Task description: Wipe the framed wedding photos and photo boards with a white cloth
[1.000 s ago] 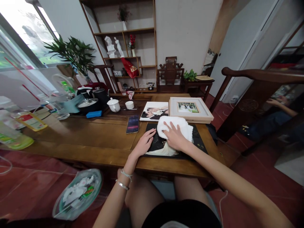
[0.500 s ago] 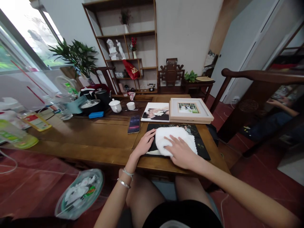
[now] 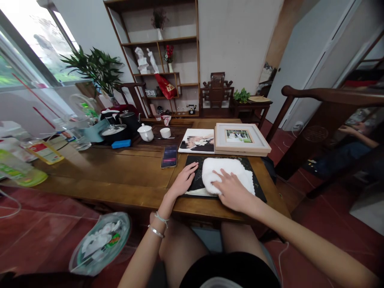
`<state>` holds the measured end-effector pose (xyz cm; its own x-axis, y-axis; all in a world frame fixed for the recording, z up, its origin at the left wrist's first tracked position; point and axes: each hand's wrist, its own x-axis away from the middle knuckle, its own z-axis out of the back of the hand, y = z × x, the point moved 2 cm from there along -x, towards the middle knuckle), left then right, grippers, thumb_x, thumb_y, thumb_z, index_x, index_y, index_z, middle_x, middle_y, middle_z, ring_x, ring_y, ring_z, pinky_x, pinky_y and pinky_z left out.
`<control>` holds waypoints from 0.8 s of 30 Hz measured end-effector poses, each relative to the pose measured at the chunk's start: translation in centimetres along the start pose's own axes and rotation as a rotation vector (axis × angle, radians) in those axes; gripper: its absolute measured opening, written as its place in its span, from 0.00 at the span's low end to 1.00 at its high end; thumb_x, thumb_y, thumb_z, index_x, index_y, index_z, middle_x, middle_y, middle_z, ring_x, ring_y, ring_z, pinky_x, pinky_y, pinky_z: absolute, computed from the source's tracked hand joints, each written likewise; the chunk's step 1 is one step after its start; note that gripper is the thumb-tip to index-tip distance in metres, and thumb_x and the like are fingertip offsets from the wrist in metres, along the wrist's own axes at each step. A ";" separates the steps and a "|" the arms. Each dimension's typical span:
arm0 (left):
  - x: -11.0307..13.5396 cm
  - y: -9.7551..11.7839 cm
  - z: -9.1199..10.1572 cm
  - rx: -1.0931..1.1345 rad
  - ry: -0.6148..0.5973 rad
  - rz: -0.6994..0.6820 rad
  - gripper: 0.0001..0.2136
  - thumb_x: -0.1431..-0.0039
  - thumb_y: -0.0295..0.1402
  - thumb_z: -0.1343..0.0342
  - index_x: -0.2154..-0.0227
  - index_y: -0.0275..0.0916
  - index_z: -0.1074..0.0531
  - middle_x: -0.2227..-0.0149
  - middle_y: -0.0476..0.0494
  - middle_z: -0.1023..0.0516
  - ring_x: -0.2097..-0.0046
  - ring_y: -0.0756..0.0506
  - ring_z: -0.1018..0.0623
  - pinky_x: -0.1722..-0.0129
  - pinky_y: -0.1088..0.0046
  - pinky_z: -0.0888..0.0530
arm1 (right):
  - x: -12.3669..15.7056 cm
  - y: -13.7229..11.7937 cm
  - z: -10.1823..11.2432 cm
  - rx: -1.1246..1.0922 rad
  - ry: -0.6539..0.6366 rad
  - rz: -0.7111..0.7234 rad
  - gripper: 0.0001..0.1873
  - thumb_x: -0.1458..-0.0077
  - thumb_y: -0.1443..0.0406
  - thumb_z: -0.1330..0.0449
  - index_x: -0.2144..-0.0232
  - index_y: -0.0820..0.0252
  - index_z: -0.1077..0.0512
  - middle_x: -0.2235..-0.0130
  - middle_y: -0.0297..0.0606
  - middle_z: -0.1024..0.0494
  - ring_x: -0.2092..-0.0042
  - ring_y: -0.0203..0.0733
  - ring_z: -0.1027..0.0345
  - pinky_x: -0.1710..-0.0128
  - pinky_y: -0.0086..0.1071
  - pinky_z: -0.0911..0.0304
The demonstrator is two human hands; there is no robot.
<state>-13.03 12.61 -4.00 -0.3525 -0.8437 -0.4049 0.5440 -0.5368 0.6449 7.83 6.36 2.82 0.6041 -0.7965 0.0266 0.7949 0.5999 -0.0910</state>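
Note:
A dark photo panel (image 3: 258, 188) lies flat near the front edge of the wooden table (image 3: 120, 172). A white cloth (image 3: 231, 170) is spread over it. My right hand (image 3: 232, 192) presses flat on the cloth's near part, fingers stretched out. My left hand (image 3: 183, 182) rests open on the panel's left edge, fingers spread, holding it down. Behind the panel lie an unframed photo print (image 3: 196, 141) and a light wooden picture frame (image 3: 240, 138).
A phone (image 3: 169, 156) lies left of the panel. A tea set with teapot (image 3: 145, 133), cup (image 3: 165, 132) and kettles stands further back, bottles at the far left. A lined waste bin (image 3: 99, 244) sits on the floor. Another person's arm (image 3: 357, 134) shows beyond the dark chair at right.
My right hand has drawn the cloth back from the panel's far side toward me, then shifted it slightly right. My left hand has stayed on the panel's left edge.

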 end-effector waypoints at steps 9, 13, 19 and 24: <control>-0.1 0.0 0.0 0.004 -0.016 0.017 0.19 0.36 0.32 0.58 0.44 0.39 0.34 0.39 0.41 0.37 0.38 0.44 0.38 0.36 0.58 0.44 | 0.2 0.6 0.4 -0.030 0.013 0.050 0.29 0.53 0.72 0.49 0.46 0.57 0.33 0.38 0.47 0.39 0.37 0.58 0.50 0.44 0.53 0.48; -0.1 -0.3 0.0 0.002 -0.023 0.004 0.19 0.35 0.33 0.58 0.43 0.39 0.35 0.39 0.42 0.37 0.37 0.45 0.39 0.36 0.58 0.44 | -3.1 5.1 1.0 0.054 0.020 -0.146 0.28 0.51 0.73 0.51 0.45 0.63 0.35 0.45 0.52 0.31 0.40 0.57 0.46 0.47 0.50 0.45; 0.0 -0.3 -0.1 0.008 -0.008 -0.006 0.19 0.35 0.33 0.58 0.44 0.42 0.34 0.39 0.44 0.37 0.37 0.45 0.38 0.37 0.58 0.44 | -2.3 4.1 0.5 0.051 0.029 -0.145 0.30 0.51 0.73 0.50 0.44 0.62 0.36 0.38 0.53 0.41 0.37 0.62 0.53 0.45 0.56 0.50; 0.0 0.1 0.0 -0.003 -0.007 0.013 0.19 0.35 0.33 0.58 0.44 0.40 0.34 0.39 0.43 0.36 0.38 0.44 0.38 0.36 0.58 0.44 | 1.9 -1.6 -0.9 -0.053 -0.025 0.051 0.29 0.53 0.72 0.48 0.47 0.59 0.32 0.33 0.47 0.51 0.34 0.64 0.64 0.40 0.62 0.62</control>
<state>-12.99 12.55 -3.89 -0.3505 -0.8506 -0.3920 0.5506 -0.5258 0.6484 7.68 3.80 2.09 0.6458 -0.7621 0.0452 0.7590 0.6346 -0.1458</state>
